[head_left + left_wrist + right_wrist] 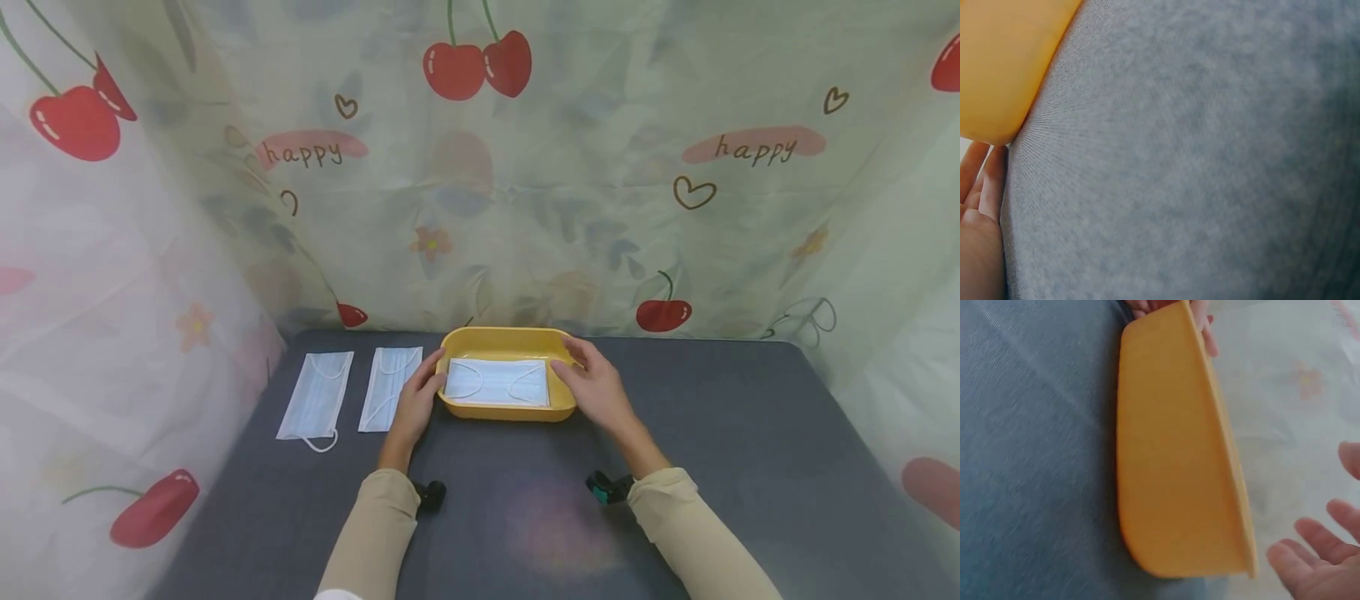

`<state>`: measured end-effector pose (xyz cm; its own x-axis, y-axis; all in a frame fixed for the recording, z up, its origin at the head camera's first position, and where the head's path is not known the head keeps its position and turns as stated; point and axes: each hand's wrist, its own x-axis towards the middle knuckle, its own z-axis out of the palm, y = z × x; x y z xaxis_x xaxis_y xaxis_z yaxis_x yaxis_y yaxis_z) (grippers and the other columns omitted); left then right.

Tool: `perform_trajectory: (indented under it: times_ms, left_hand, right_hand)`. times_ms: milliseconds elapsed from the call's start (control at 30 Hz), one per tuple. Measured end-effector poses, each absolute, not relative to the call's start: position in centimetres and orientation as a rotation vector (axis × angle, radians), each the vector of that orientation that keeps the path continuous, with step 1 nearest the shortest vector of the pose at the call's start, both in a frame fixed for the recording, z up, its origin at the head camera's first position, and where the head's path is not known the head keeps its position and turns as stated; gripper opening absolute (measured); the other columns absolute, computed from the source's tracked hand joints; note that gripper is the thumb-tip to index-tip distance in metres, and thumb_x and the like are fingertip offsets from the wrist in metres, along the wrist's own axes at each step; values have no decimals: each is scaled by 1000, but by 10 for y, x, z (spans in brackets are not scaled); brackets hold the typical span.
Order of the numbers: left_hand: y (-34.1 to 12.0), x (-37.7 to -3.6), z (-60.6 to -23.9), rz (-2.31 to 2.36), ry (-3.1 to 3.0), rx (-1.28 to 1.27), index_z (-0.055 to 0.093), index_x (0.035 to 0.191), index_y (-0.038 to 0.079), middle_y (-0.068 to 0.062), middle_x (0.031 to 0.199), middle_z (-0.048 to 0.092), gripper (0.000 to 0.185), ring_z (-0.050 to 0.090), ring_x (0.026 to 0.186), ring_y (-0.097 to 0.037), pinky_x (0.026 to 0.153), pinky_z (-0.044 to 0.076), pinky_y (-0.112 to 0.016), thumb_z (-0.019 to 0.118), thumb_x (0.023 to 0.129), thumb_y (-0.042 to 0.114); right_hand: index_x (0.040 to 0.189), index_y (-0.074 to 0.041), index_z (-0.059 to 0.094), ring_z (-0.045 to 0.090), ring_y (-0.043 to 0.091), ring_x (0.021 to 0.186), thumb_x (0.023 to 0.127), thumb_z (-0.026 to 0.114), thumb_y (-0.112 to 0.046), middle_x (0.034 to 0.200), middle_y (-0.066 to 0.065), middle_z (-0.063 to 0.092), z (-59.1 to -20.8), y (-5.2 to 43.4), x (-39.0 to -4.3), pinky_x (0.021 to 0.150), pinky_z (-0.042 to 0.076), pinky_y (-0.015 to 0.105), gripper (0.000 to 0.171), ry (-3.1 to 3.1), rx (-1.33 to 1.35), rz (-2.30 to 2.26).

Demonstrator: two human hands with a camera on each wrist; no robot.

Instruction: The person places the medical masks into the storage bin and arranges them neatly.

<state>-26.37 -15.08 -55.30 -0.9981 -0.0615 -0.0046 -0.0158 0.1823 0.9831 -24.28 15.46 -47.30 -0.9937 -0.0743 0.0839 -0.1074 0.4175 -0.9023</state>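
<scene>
We have both hands at the yellow tray (504,341), which sits on the dark grey table (750,433) near its far edge, at about twelve o'clock from us. Inside it lies one face mask (497,382), flat, ear loops up. Our left hand (415,407) rests at the tray's nine o'clock end, fingers nearly straight and touching the outer wall; our right hand (592,386) sits at the three o'clock end, fingers relaxed and spread, laid over the rim rather than curled tight round it. Two more face masks (316,402) (390,387) lie side by side on the table at nine o'clock of the tray, just beyond the left hand. We judge this as steadying or squaring the tray with one mask loaded; the next move likely calls for the left hand to reach to the nearer mask and pinch it.
</scene>
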Motion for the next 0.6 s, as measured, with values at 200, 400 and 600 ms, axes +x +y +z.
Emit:
perform_trajectory:
  times_ms: [200, 400, 600]
  left_hand:
    - [-151, -265, -554, -1994, -2367, 58, 53, 148, 34, -3, 157, 50, 43, 42, 149, -25, 126, 28, -51, 53, 105, 29]
    - [-151, -264, -554, -1988, -2376, 62, 53, 148, 35, -3, 156, 51, 44, 43, 148, -25, 126, 29, -51, 53, 105, 30]
    - [-150, -265, -552, -1977, -2380, 71, 53, 147, 35, -2, 156, 51, 43, 44, 148, -25, 126, 29, -51, 53, 104, 30]
  right_hand:
    - [146, -5, 50, 49, 38, 143, 98, 69, -34, 149, 18, 53, -487, 164, -244, 116, 43, 50, 60, -2613, 169, 1548]
    - [144, -4, 52, 52, 37, 140, 96, 72, -26, 145, 20, 52, -502, 171, -246, 114, 45, 51, 57, -2608, 156, 1548]
    - [145, -3, 53, 45, 38, 146, 96, 71, -19, 161, 17, 38, -514, 177, -249, 115, 43, 52, 54, -2612, 216, 1615]
